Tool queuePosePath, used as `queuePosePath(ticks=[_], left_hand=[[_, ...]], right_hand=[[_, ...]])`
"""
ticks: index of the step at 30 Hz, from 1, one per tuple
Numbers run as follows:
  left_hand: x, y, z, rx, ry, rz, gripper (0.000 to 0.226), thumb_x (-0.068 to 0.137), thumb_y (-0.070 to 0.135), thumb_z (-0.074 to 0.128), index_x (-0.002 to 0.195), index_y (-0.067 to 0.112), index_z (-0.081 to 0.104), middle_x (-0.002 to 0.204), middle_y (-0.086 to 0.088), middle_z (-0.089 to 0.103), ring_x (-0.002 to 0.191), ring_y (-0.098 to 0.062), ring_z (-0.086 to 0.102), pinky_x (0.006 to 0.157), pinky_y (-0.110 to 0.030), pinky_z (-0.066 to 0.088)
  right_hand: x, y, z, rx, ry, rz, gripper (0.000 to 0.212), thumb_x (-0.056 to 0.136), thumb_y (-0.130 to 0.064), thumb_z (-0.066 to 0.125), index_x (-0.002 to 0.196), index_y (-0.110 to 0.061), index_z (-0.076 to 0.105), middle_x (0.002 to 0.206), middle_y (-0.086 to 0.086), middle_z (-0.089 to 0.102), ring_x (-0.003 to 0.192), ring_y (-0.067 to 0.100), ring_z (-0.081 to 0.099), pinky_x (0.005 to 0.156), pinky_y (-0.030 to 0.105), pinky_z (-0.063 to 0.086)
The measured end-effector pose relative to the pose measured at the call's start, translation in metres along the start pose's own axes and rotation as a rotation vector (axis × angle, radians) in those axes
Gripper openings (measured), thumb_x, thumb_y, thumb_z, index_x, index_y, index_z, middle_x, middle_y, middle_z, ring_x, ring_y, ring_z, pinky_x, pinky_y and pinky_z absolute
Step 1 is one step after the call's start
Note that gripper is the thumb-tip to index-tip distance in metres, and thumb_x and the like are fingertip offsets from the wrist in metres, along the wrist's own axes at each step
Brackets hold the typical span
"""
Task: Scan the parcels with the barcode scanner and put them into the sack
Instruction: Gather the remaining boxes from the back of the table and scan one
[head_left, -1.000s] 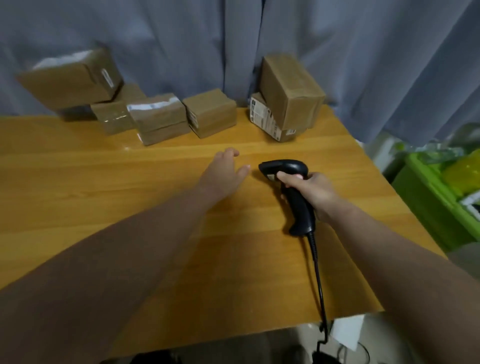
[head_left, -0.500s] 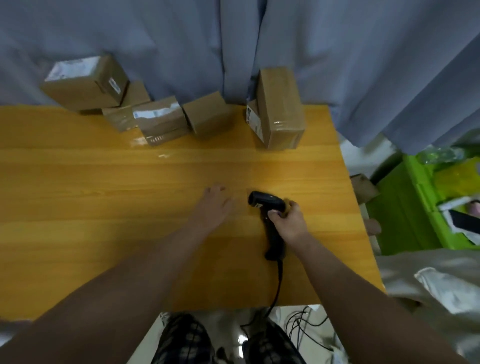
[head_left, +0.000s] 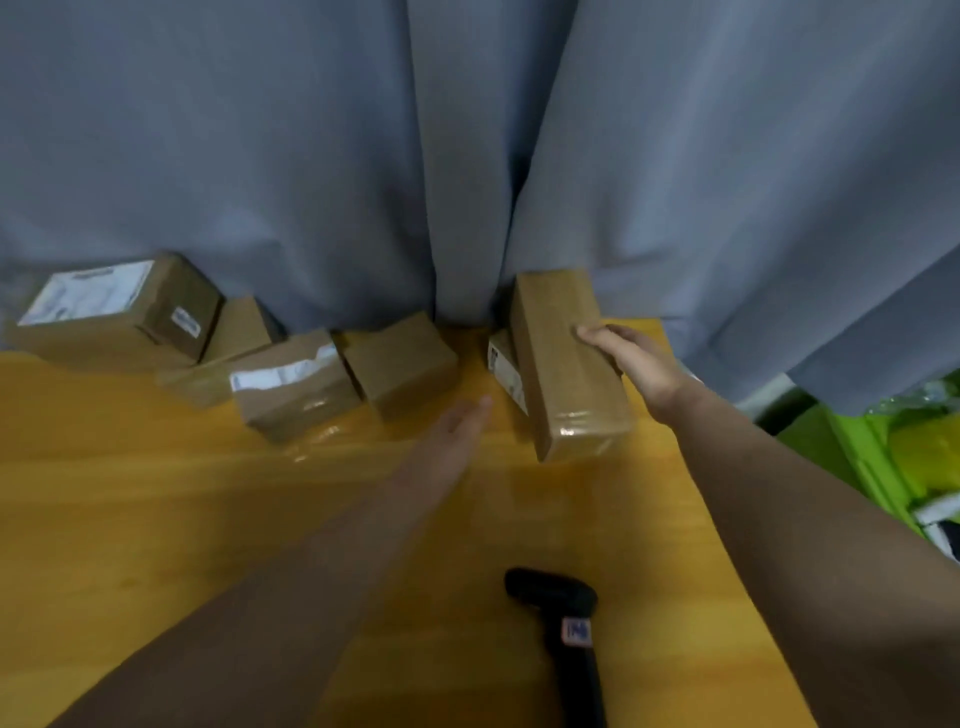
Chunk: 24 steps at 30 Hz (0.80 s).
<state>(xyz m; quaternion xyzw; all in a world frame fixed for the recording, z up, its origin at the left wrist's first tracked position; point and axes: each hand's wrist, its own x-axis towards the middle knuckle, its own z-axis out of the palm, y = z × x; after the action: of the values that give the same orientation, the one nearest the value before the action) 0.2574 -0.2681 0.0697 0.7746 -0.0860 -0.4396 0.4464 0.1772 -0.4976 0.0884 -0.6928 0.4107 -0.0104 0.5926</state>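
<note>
A black barcode scanner (head_left: 566, 623) lies on the wooden table (head_left: 156, 519) near its front edge, with no hand on it. A long brown parcel (head_left: 563, 364) wrapped in clear tape leans on a smaller labelled parcel (head_left: 506, 371) at the back right. My right hand (head_left: 631, 364) rests against the long parcel's right side, fingers on its top edge. My left hand (head_left: 460, 423) reaches forward, flat and empty, just left of that parcel. Several more brown parcels stand along the back: a cube (head_left: 400, 366), a taped one (head_left: 291, 384), and a big labelled box (head_left: 114, 312).
A grey curtain (head_left: 467, 156) hangs right behind the table's back edge. To the right, beyond the table's edge, stands a green bin (head_left: 883, 457) with yellow and white contents. No sack is in view.
My right hand let go of the scanner, which now lies on the table, and reached to the long parcel. My left hand moved forward toward it. The view tilted up.
</note>
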Motion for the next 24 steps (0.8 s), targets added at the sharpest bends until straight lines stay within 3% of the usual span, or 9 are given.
queuePosePath(ticks=[4,7,9,11,14,16,21,24], left_hand=[[0.037,0.020,0.005,-0.209,-0.109,-0.128,0.119,0.041,0.096,0.054,0.144,0.039,0.037,0.147,0.004,0.041,0.133,-0.025,0.041,0.111,-0.051,0.031],[0.046,0.024,0.008,-0.397,-0.190,-0.079,0.101,0.050,0.085,0.066,0.136,0.036,0.048,0.134,0.002,0.058,0.118,-0.022,0.058,0.104,-0.048,0.043],[0.042,0.024,0.001,-0.461,-0.187,-0.074,0.085,0.061,0.075,0.070,0.132,0.031,0.053,0.124,-0.001,0.065,0.110,-0.024,0.064,0.099,-0.047,0.047],[0.031,0.020,-0.012,-0.390,-0.134,-0.057,0.063,0.076,0.067,0.063,0.125,0.028,0.057,0.117,-0.002,0.067,0.106,-0.022,0.064,0.096,-0.042,0.049],[0.008,0.003,-0.034,-0.311,-0.092,-0.048,0.027,0.091,0.052,0.053,0.101,0.029,0.062,0.098,0.004,0.069,0.093,-0.014,0.065,0.077,-0.028,0.050],[-0.016,-0.009,-0.049,-0.256,-0.054,-0.059,0.026,0.090,0.052,0.054,0.098,0.029,0.064,0.093,0.007,0.070,0.090,-0.012,0.065,0.073,-0.025,0.049],[-0.077,-0.053,-0.075,-0.093,0.040,-0.155,0.032,0.086,0.058,0.056,0.100,0.031,0.065,0.109,-0.002,0.069,0.099,-0.021,0.065,0.093,-0.036,0.049],[-0.120,-0.080,-0.089,-0.053,0.048,-0.146,0.042,0.087,0.064,0.049,0.114,0.034,0.061,0.117,0.003,0.065,0.103,-0.018,0.063,0.095,-0.038,0.049]], right_hand=[[0.012,-0.007,0.008,0.060,-0.179,0.112,0.044,0.085,-0.060,0.060,0.112,-0.027,0.066,0.109,0.001,0.073,0.099,0.016,0.068,0.086,0.030,0.051],[0.003,-0.008,0.027,0.024,-0.150,0.133,0.030,0.089,-0.061,0.052,0.097,-0.033,0.061,0.097,-0.008,0.068,0.090,0.007,0.062,0.076,0.024,0.044],[-0.008,-0.006,0.047,0.034,-0.129,0.173,0.041,0.085,-0.068,0.050,0.103,-0.033,0.060,0.102,-0.009,0.066,0.096,0.010,0.060,0.088,0.030,0.042],[-0.021,0.000,0.070,0.076,-0.117,0.211,0.067,0.076,-0.078,0.052,0.121,-0.029,0.057,0.116,-0.005,0.065,0.106,0.016,0.058,0.098,0.039,0.040],[-0.044,0.007,0.099,0.160,-0.131,0.238,0.068,0.080,-0.073,0.054,0.127,-0.024,0.053,0.116,-0.004,0.064,0.095,0.012,0.059,0.081,0.031,0.044],[-0.065,0.014,0.118,0.213,-0.166,0.272,0.064,0.082,-0.069,0.056,0.129,-0.025,0.052,0.110,-0.006,0.065,0.093,0.012,0.061,0.074,0.027,0.047],[-0.123,0.036,0.156,0.233,-0.263,0.297,0.109,0.059,-0.078,0.068,0.146,-0.022,0.034,0.132,-0.003,0.055,0.115,0.021,0.056,0.102,0.041,0.046],[-0.157,0.037,0.172,0.157,-0.386,0.294,0.109,0.059,-0.075,0.070,0.146,-0.019,0.035,0.135,0.002,0.053,0.118,0.025,0.055,0.096,0.040,0.047]])
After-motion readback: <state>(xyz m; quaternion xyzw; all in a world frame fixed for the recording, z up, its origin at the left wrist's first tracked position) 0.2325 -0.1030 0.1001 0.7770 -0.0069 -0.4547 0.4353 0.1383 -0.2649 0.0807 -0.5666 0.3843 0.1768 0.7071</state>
